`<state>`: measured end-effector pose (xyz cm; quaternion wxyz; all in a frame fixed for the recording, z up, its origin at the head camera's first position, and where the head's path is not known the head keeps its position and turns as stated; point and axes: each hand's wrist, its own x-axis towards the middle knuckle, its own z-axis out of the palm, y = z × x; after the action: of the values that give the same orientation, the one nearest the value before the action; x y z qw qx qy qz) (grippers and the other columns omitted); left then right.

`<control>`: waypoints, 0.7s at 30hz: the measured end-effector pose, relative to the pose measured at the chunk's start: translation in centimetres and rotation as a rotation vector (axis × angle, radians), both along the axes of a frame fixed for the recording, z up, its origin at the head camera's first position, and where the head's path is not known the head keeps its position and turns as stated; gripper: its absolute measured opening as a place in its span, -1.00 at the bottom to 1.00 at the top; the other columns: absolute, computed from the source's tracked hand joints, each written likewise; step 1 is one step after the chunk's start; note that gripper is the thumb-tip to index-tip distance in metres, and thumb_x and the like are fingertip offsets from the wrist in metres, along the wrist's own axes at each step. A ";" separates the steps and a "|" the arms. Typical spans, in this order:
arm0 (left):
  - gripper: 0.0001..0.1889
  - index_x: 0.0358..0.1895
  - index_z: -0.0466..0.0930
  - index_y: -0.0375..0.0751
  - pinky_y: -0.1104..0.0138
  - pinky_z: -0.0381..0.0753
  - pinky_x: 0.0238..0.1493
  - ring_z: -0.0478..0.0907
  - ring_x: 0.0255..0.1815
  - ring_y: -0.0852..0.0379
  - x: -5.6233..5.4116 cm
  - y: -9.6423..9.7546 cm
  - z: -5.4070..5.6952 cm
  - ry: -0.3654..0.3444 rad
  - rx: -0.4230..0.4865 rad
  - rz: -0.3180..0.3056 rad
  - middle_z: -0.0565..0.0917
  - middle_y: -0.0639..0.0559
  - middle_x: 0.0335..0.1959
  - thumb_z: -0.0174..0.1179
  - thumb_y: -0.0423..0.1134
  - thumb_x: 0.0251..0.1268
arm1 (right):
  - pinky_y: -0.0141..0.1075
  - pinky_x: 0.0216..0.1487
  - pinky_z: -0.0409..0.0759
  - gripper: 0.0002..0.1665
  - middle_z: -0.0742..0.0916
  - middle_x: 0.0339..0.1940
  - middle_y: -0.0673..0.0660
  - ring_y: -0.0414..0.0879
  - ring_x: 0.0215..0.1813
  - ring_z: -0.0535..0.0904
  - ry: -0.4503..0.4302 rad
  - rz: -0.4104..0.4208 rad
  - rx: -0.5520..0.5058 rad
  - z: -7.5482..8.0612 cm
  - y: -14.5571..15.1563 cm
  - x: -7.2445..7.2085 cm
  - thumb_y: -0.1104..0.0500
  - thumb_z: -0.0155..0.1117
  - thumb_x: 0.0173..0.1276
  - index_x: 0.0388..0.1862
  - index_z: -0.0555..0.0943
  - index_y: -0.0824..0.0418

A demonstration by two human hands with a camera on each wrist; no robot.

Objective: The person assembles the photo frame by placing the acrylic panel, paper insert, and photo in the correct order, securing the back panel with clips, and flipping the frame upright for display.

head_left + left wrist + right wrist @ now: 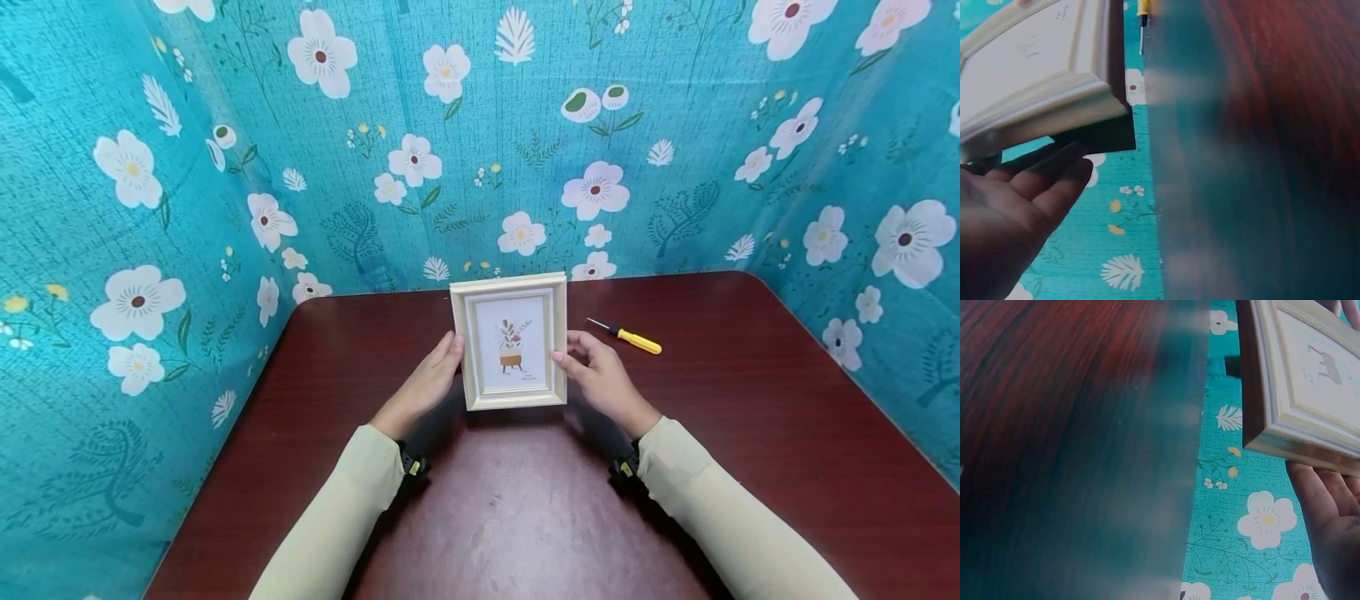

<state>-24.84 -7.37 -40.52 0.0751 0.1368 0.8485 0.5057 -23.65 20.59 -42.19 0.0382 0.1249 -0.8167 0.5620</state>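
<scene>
A cream picture frame is held upright above the table between two hands, its front toward the head camera. It shows a small print of a plant in an orange pot on legs. My left hand grips its left side edge. On the right side edge, my right hand holds it with the thumb at the front and the other fingers partly hidden behind. In the left wrist view, the left hand lies against the frame's side, near a dark piece at the back. The right wrist view shows the right hand at the other side.
A screwdriver with a yellow handle lies on the dark red wooden table, right of the frame. Behind the table and along its sides hangs a teal floral cloth.
</scene>
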 end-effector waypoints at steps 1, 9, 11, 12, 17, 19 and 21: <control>-0.20 0.57 -0.14 -0.19 0.10 0.00 0.43 -0.01 0.50 0.07 -0.1 0.1 -0.1 0.001 0.031 -0.012 0.05 -0.10 0.54 -0.42 0.31 0.50 | -0.11 -0.11 0.62 -0.50 0.72 -0.08 0.16 0.02 -0.08 0.63 0.001 -0.003 0.004 0.0 -0.1 0.0 -0.01 0.27 0.40 0.19 0.49 0.25; -0.22 0.54 0.02 -0.21 0.01 0.14 0.37 0.20 0.40 0.01 -1.3 0.4 -0.8 0.043 0.156 -0.009 0.28 -0.16 0.41 -0.47 0.30 0.51 | -0.13 -0.09 0.62 -0.54 0.72 -0.09 0.17 0.01 -0.07 0.62 0.002 -0.019 -0.014 -0.4 -0.5 -0.4 0.04 0.26 0.41 0.16 0.50 0.28; -0.23 0.53 0.05 -0.22 0.02 0.14 0.38 0.22 0.39 0.01 -1.6 0.5 -0.9 0.052 0.197 -0.008 0.31 -0.17 0.39 -0.46 0.28 0.52 | -0.12 -0.09 0.63 -0.53 0.72 -0.09 0.18 0.02 -0.06 0.63 0.003 -0.019 -0.019 -0.4 -0.6 -0.8 0.05 0.26 0.41 0.17 0.50 0.29; -0.24 0.52 0.06 -0.23 0.03 0.14 0.38 0.23 0.39 0.01 -1.8 0.5 -1.0 0.057 0.217 -0.008 0.32 -0.17 0.38 -0.45 0.27 0.53 | -0.11 -0.09 0.63 -0.52 0.72 -0.08 0.19 0.02 -0.07 0.64 0.005 -0.023 -0.017 -0.3 -0.6 -1.0 0.05 0.26 0.41 0.18 0.50 0.29; -0.26 0.47 0.18 -0.28 0.05 0.21 0.34 0.33 0.30 -0.02 -2.7 0.9 -1.3 0.064 0.314 0.003 0.42 -0.21 0.27 -0.43 0.25 0.54 | -0.06 -0.07 0.62 -0.51 0.71 -0.09 0.19 0.03 -0.06 0.65 0.023 -0.040 -0.023 -0.3 -0.5 -2.2 0.05 0.27 0.41 0.22 0.51 0.26; -0.26 0.44 0.21 -0.31 0.02 0.25 0.31 0.37 0.25 -0.08 -3.0 1.0 -1.3 0.045 0.372 0.002 0.44 -0.26 0.22 -0.43 0.24 0.55 | -0.06 -0.07 0.62 -0.50 0.71 -0.08 0.18 0.03 -0.05 0.65 0.012 -0.037 -0.032 -0.3 -0.5 -2.5 0.04 0.27 0.40 0.23 0.51 0.24; -0.28 0.43 0.21 -0.31 0.01 0.25 0.31 0.37 0.23 -0.10 -3.2 1.2 -1.3 0.020 0.424 -0.001 0.43 -0.28 0.21 -0.43 0.22 0.55 | -0.06 -0.07 0.63 -0.49 0.71 -0.07 0.18 0.03 -0.04 0.65 -0.004 -0.030 -0.042 -0.4 -0.6 -2.8 0.04 0.27 0.40 0.25 0.51 0.24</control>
<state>-28.04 -6.21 -41.85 0.0367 0.1550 0.7236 0.6716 -26.43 20.04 -42.59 0.0478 0.1105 -0.8066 0.5787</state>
